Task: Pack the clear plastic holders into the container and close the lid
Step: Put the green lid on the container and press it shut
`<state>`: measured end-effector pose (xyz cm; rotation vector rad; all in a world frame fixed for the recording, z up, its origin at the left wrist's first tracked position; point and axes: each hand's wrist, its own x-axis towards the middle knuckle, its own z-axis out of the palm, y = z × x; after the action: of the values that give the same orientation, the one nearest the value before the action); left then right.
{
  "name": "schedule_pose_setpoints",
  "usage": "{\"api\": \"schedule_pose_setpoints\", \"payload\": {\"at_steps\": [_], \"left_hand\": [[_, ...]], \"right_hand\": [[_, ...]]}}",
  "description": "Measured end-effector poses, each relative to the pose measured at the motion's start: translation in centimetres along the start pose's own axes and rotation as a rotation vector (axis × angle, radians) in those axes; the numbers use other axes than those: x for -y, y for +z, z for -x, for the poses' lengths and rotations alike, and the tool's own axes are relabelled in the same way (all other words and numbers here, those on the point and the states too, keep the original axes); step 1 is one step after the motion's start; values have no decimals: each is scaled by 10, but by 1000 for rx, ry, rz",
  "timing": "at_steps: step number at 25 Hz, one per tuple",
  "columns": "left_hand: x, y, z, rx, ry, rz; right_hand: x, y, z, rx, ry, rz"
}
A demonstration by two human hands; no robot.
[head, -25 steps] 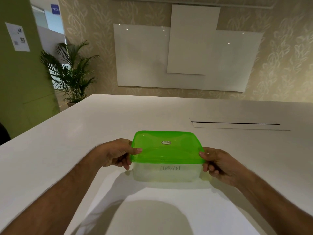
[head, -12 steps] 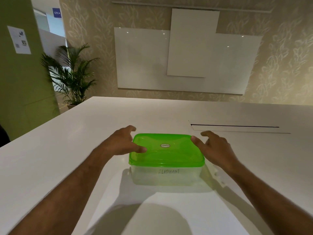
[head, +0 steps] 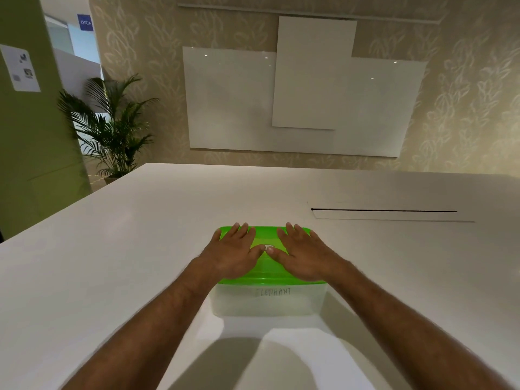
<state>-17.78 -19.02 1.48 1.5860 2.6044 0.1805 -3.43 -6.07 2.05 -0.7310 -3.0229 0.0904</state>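
Note:
A clear plastic container (head: 270,301) with "ELEPHANT" handwritten on its front wall stands on the white table (head: 140,249). A translucent green lid (head: 267,278) sits on top of it. My left hand (head: 230,253) lies flat, palm down, on the lid's left half. On the right half my right hand (head: 302,254) rests the same way, fingers spread. The two thumbs nearly meet over the lid's centre label. The container's frosted walls hide what is inside; no clear holders can be made out.
A long cable slot (head: 384,211) is cut into the table at the back right. Beyond the table's far left corner stands a potted palm (head: 112,130). Whiteboards (head: 304,102) hang on the far wall.
Both hands let go of the lid's side edges, passed over its far corners and now lie flat on top of it. The container has stayed in place.

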Motion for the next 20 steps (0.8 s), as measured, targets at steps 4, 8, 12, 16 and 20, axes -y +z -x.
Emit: {"api": "schedule_pose_setpoints", "payload": {"at_steps": [4,8,12,16,20], "left_hand": [[-2,-3,2,43,-9,-29],[-4,-5,2,64,-19,-48],[-4,-5,3,69,-15,-46],[-2,-2,3,18,-12,-35],[-1,0,4,-6,-9,-5]], "right_hand": [[0,3,0,5,5,29],[-3,3,-3,29,8,36],[-3,3,-5,43,7,31],[-3,3,-4,38,11,24],[-2,2,-3,33,9,8]]}}
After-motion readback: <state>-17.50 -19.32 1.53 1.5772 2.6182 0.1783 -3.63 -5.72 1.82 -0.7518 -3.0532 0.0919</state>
